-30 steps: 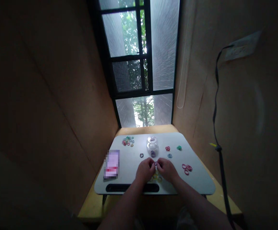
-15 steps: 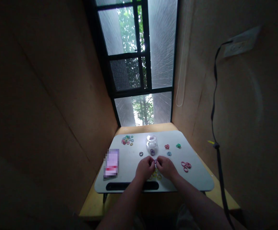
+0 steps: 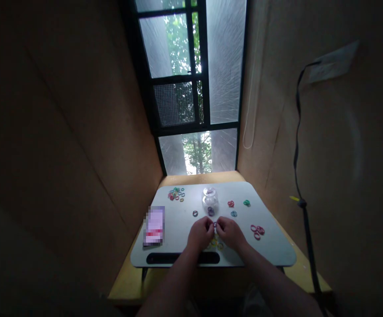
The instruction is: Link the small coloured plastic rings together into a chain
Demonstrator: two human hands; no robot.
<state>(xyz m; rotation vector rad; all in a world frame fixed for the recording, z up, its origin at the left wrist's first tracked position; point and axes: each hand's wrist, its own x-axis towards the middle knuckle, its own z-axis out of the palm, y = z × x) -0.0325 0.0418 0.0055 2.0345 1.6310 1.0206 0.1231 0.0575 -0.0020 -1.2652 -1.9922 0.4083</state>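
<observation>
My left hand (image 3: 202, 232) and my right hand (image 3: 230, 230) meet over the front middle of the white lap table (image 3: 174, 233). Their fingertips pinch a small purple ring (image 3: 215, 224) between them. Several yellow rings (image 3: 215, 243) lie just under and in front of my hands, partly hidden by them. Beyond my fingers stands a clear rounded container (image 3: 210, 198), with purple rings (image 3: 210, 211) at its near side. A dark ring (image 3: 195, 213) rests left of it. Blue rings (image 3: 233, 213) lie a little beyond my right hand.
A mixed pile of coloured rings (image 3: 176, 193) sits at the back left, above a phone-like flat object (image 3: 154, 225), blurred out. Red rings (image 3: 231, 204), green rings (image 3: 247, 203) and pinkish-red rings (image 3: 257, 231) are on the right. A black cable (image 3: 297, 145) hangs along the right wall.
My hands stay together, pinching the purple ring, with hardly any movement of the fingers. The whole view has shifted slightly; the rings on the table lie as before.
</observation>
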